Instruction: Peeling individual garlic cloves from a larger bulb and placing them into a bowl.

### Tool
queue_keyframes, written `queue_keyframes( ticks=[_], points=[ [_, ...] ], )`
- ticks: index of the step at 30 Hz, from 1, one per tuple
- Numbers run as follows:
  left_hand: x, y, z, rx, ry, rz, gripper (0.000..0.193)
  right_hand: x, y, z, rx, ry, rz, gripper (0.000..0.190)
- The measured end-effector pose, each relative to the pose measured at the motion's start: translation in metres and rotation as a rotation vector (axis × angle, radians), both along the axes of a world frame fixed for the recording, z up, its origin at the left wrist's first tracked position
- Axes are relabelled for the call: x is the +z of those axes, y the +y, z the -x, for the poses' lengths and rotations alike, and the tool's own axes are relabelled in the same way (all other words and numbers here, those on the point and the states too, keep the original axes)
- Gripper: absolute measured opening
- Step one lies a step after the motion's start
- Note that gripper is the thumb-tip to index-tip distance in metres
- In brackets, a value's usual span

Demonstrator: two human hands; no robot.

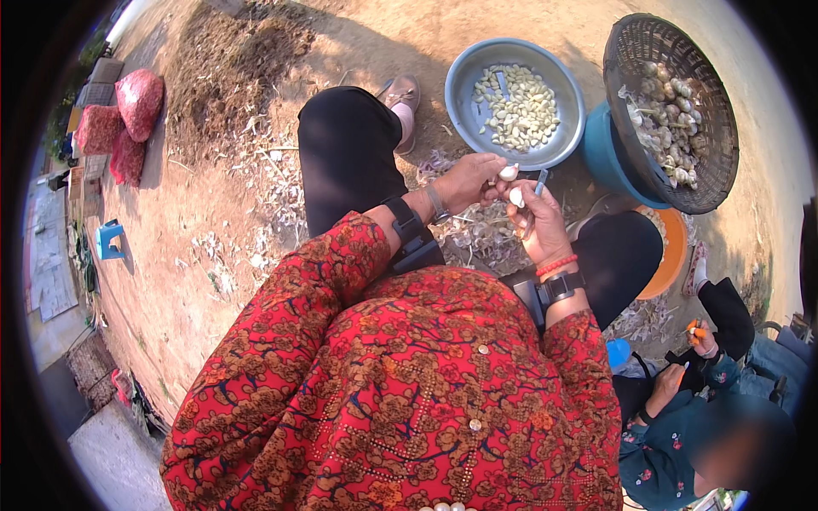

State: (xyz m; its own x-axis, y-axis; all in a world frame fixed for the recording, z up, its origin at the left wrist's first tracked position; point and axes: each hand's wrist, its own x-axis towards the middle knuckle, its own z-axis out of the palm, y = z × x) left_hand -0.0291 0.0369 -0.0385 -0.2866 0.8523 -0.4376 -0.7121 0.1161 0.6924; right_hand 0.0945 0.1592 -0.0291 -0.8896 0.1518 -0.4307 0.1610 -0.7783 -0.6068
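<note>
Between my knees, my left hand (470,182) pinches a white garlic clove (509,172) with a root-like tip. Close beside it, my right hand (542,214) holds another pale garlic clove (516,197) at its fingertips, along with a small knife (541,183) whose blade end points up past the fingers. Just beyond my hands stands a grey metal basin (452,96) with many peeled garlic cloves (524,115) and a flat strip inside. Papery garlic skins (479,236) lie on the ground below my hands.
A woven basket (620,64) of garlic bulbs (674,121) rests tilted on a teal bucket (597,137). An orange basin (671,268) is beside my right knee. Another person (664,441) sits at lower right, holding orange-handled items. Red mesh sacks (137,102) and a blue stool (110,239) stand left.
</note>
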Motion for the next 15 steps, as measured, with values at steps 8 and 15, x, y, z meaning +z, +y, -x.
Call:
queue_keyframes(
  ticks=[8, 15],
  points=[
    [0.003, -0.002, 0.008, 0.024, -0.158, -0.189, 0.028, -0.002, 0.0, -0.005, -0.075, -0.089, 0.008, 0.022],
    [0.018, -0.006, 0.006, 0.035, -0.272, -0.283, 0.019, 0.001, 0.005, -0.012, -0.051, -0.054, 0.035, 0.023]
  ],
)
